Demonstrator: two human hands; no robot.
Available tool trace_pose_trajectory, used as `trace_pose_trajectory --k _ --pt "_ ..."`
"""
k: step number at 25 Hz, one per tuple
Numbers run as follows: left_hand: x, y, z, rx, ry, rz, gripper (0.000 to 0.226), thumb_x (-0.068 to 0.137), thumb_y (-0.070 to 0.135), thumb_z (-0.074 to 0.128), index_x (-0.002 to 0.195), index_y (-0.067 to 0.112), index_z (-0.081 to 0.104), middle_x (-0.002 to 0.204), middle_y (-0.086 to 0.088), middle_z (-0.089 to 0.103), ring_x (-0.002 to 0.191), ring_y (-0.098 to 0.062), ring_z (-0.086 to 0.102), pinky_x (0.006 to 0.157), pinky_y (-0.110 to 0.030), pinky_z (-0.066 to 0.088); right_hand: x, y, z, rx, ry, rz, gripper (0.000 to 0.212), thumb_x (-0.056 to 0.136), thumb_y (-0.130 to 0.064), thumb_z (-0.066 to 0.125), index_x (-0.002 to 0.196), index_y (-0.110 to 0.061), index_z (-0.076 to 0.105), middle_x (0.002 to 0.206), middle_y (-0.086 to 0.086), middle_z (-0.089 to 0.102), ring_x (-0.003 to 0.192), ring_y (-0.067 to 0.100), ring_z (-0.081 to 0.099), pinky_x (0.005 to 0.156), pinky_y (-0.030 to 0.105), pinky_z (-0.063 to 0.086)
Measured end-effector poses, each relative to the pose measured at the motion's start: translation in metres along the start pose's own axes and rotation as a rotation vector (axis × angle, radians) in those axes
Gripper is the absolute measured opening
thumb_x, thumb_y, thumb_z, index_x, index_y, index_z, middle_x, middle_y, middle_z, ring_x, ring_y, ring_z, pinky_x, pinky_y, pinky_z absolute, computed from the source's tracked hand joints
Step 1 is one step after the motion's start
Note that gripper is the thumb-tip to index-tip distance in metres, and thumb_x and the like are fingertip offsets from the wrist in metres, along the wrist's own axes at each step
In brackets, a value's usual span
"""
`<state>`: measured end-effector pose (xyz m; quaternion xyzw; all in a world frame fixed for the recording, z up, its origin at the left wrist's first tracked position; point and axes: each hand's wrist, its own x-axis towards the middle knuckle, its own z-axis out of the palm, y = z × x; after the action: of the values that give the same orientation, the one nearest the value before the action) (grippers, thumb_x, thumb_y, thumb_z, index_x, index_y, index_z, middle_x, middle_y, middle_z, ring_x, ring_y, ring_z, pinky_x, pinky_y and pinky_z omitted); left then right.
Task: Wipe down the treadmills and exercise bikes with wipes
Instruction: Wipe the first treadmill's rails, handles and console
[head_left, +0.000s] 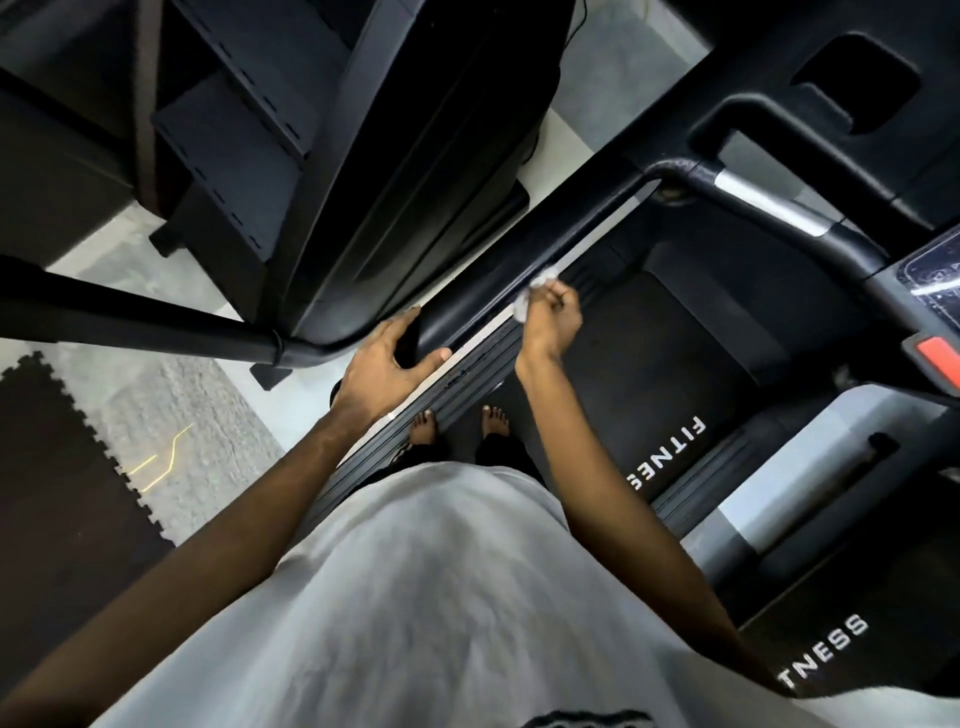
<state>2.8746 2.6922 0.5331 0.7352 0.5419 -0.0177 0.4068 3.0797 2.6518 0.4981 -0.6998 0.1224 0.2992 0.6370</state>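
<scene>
I'm in a gym. The treadmill belt (649, 364) I stand on reads FITNESS, and a second treadmill (831, 613) lies at 4 o'clock. Another black machine (415, 130) stands at 12 o'clock, and interlocking foam mats (62, 493) lie at 8 o'clock.

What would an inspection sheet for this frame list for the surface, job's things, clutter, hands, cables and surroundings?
Surface: treadmill belt, black, with white "FITNESS" lettering.
Job's things: white wipe held against the black handrail.
Clutter: nothing seen.
Hands: left hand grips the handrail's near end; right hand pinches the wipe.
Cables: thin black cable on the pale floor behind the neighbouring machine.
Surroundings: foam puzzle mats on the left; second treadmill on the right.
</scene>
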Motion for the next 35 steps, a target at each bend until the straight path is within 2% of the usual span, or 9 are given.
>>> trace_pose_trajectory --k 3,6,9,13,16,21,26,29,35 --pt "-0.006 0.004 0.001 -0.077 0.072 0.042 0.074 0.081 0.063 0.073 0.146 0.035 0.050 0.149 0.013 0.051 0.137 -0.002 0.044 0.115 -0.020 0.031 0.009 -0.022 -0.008 0.085 -0.023 -0.135 0.018 0.088 0.005 0.067 0.091 -0.013 0.069 0.088 0.001 0.069 0.083 0.008 0.065 0.075 0.015 0.051" --pt "-0.008 0.008 0.002 -0.093 0.094 0.040 0.072 0.081 0.058 0.076 0.145 0.033 0.053 0.148 0.016 0.052 0.135 0.006 0.043 0.109 -0.006 0.024 0.003 -0.026 -0.023 -0.170 -0.149 -0.390 0.013 0.089 -0.006 0.072 0.093 -0.018 0.075 0.101 0.000 0.068 0.091 0.010 0.067 0.076 0.013 0.051" --pt "-0.007 0.009 0.001 -0.093 0.087 0.029 0.074 0.080 0.061 0.075 0.145 0.034 0.052 0.149 0.017 0.050 0.137 0.005 0.042 0.114 -0.013 0.026 0.022 -0.041 -0.027 -0.578 -0.278 -0.756 0.015 0.094 -0.012 0.068 0.105 -0.007 0.076 0.107 0.003 0.061 0.093 0.009 0.062 0.078 0.009 0.052" --pt "-0.006 0.009 -0.001 -0.079 0.071 -0.018 0.078 0.077 0.067 0.074 0.146 0.040 0.049 0.150 0.018 0.049 0.140 -0.001 0.042 0.120 -0.028 0.031 0.039 -0.062 -0.018 -0.930 -0.352 -0.908 0.026 0.098 -0.010 0.055 0.119 -0.006 0.071 0.116 0.007 0.058 0.111 0.018 0.054 0.094 0.026 0.054" --pt "-0.005 0.009 -0.004 -0.083 0.041 -0.081 0.085 0.071 0.077 0.071 0.146 0.047 0.044 0.150 0.022 0.047 0.140 -0.004 0.043 0.118 -0.034 0.036 0.030 -0.062 -0.020 -1.123 -0.575 -1.062 0.034 0.093 -0.002 0.052 0.123 -0.006 0.070 0.120 0.006 0.061 0.114 0.020 0.053 0.099 0.035 0.053" --pt "-0.003 0.009 -0.008 -0.062 0.021 -0.061 0.086 0.075 0.074 0.070 0.149 0.040 0.044 0.153 0.019 0.045 0.141 -0.005 0.041 0.118 -0.037 0.036 0.036 -0.079 -0.018 -1.174 -0.412 -0.936 0.045 0.090 0.006 0.050 0.132 -0.001 0.061 0.135 0.010 0.058 0.129 0.023 0.051 0.109 0.039 0.046" --pt "0.001 0.007 -0.011 -0.032 -0.034 0.009 0.085 0.083 0.063 0.070 0.155 0.028 0.038 0.158 0.007 0.041 0.145 -0.014 0.034 0.118 -0.031 0.027 0.002 -0.061 -0.022 -1.463 -0.699 -1.050 0.054 0.103 -0.032 0.039 0.148 -0.002 0.042 0.153 0.014 0.043 0.146 0.026 0.033 0.123 0.040 0.024" --pt "0.006 0.000 -0.013 0.010 -0.111 0.043 0.089 0.088 0.059 0.067 0.158 0.019 0.030 0.161 -0.002 0.035 0.147 -0.023 0.031 0.121 -0.034 0.023 0.012 -0.071 -0.003 -1.623 -0.555 -0.912 0.061 0.106 -0.043 0.029 0.154 -0.005 0.033 0.160 0.013 0.033 0.151 0.025 0.022 0.125 0.042 0.015" --pt "0.011 -0.018 -0.014 0.047 -0.168 0.092 0.097 0.084 0.064 0.065 0.160 0.022 0.020 0.164 -0.001 0.027 0.149 -0.021 0.027 0.123 -0.036 0.020 0.002 -0.067 0.014 -1.738 -0.746 -1.020 0.055 0.105 -0.038 0.031 0.148 -0.006 0.045 0.153 0.012 0.044 0.146 0.025 0.034 0.122 0.042 0.026"
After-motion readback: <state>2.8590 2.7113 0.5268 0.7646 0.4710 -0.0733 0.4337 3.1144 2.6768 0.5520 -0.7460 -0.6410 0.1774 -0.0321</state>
